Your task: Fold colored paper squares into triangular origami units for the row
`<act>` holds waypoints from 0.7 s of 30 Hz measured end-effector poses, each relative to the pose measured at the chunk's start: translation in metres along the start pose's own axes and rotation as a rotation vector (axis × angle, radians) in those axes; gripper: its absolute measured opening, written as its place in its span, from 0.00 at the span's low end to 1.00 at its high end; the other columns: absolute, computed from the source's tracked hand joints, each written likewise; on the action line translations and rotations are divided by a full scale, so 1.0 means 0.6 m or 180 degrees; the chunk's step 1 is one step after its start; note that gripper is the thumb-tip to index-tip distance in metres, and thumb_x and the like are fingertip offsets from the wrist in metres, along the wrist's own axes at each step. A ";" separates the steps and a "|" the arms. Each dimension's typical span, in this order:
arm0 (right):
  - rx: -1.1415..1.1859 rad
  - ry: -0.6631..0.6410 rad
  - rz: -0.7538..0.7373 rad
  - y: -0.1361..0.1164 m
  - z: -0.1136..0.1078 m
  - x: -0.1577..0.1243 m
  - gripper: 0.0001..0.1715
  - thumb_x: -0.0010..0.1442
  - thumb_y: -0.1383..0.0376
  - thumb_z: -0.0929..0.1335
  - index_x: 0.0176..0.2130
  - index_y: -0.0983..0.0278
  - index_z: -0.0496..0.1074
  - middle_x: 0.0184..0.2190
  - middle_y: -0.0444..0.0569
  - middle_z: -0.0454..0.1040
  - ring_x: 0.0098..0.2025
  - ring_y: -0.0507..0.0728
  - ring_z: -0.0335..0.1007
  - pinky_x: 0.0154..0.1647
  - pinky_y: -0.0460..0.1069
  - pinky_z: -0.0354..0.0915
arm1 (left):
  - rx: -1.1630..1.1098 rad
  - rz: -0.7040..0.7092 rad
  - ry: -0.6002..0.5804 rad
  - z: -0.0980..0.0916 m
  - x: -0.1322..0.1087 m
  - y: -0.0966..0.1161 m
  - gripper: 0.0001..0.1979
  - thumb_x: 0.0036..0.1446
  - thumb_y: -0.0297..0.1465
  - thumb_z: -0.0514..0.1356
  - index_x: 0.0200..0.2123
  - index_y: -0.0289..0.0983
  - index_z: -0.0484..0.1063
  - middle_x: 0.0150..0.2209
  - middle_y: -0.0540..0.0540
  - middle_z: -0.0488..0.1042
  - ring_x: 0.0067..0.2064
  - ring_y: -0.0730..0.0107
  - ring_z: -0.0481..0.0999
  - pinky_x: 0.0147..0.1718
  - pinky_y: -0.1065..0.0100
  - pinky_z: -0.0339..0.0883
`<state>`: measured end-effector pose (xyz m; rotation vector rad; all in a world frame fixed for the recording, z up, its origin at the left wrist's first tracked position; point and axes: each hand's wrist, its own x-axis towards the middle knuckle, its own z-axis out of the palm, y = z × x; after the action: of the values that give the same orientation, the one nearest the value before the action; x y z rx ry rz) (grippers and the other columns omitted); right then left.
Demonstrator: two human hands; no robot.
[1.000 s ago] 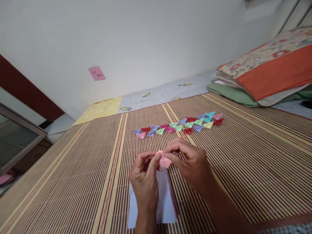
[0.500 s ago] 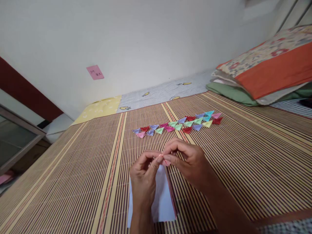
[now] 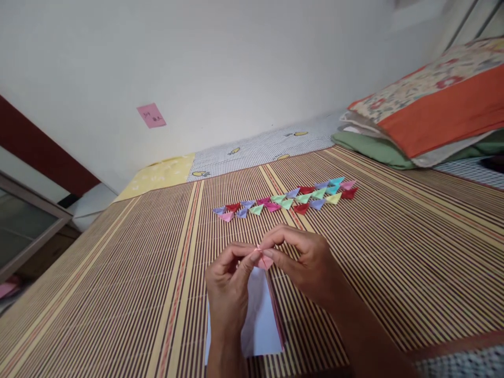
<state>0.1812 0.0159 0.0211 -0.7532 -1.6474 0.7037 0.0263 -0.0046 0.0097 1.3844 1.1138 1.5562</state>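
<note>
Between my two hands is a small folded piece of pink paper (image 3: 264,262). My left hand (image 3: 229,286) pinches its left side between thumb and forefinger. From the right, my right hand (image 3: 305,260) pinches the upper edge with thumb and forefinger, the fingertips of both hands nearly touching. Fingers cover part of the folds. Beneath my left hand lies a white paper sheet (image 3: 262,320) with a pinkish-red right edge, partly hidden by the wrist. Beyond my hands, several small folded paper pieces (image 3: 287,203) in red, green, blue, pink and yellow lie in slanting rows.
A striped bamboo mat (image 3: 129,283) covers the surface. Floral and orange cushions (image 3: 441,115) are stacked at the right on green cloth (image 3: 366,149). A pink note (image 3: 151,115) is on the white wall. Patterned cloth (image 3: 252,149) runs along the wall.
Both hands keep their pinch on the pink paper, and slightly more of it shows below the fingertips. The whole view has shifted a little.
</note>
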 end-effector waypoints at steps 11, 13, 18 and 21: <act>-0.0492 0.0226 -0.0094 0.009 0.008 -0.003 0.08 0.61 0.74 0.69 0.39 0.62 0.74 0.34 0.44 0.79 0.37 0.53 0.77 0.39 0.46 0.71 | 0.0318 0.0017 0.0362 0.005 -0.003 -0.008 0.02 0.57 0.32 0.70 0.32 0.40 0.82 0.29 0.50 0.80 0.32 0.68 0.78 0.35 0.68 0.70; -0.0483 0.0260 -0.0085 0.009 0.009 -0.003 0.08 0.61 0.74 0.69 0.39 0.62 0.73 0.34 0.44 0.79 0.37 0.53 0.77 0.39 0.46 0.71 | 0.0361 -0.0021 0.0449 0.007 -0.003 -0.010 0.03 0.56 0.32 0.70 0.33 0.40 0.82 0.29 0.50 0.80 0.32 0.69 0.78 0.34 0.69 0.70; -0.0523 0.0340 -0.0088 0.005 0.010 -0.002 0.08 0.61 0.74 0.70 0.37 0.62 0.73 0.32 0.43 0.79 0.35 0.53 0.77 0.37 0.46 0.71 | 0.0250 -0.0101 0.0525 0.010 -0.002 -0.008 0.03 0.55 0.32 0.71 0.32 0.39 0.82 0.29 0.50 0.81 0.31 0.69 0.78 0.34 0.70 0.71; -0.0533 0.0351 -0.0088 0.005 0.012 -0.002 0.09 0.60 0.75 0.70 0.37 0.61 0.73 0.32 0.43 0.79 0.35 0.53 0.77 0.37 0.46 0.72 | 0.0109 -0.0185 0.0427 0.010 -0.001 -0.007 0.04 0.55 0.32 0.71 0.32 0.39 0.82 0.30 0.50 0.81 0.32 0.70 0.78 0.34 0.70 0.71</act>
<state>0.1748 0.0162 0.0166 -0.8715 -1.6263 0.5002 0.0322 -0.0031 0.0055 1.2736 1.2556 1.6142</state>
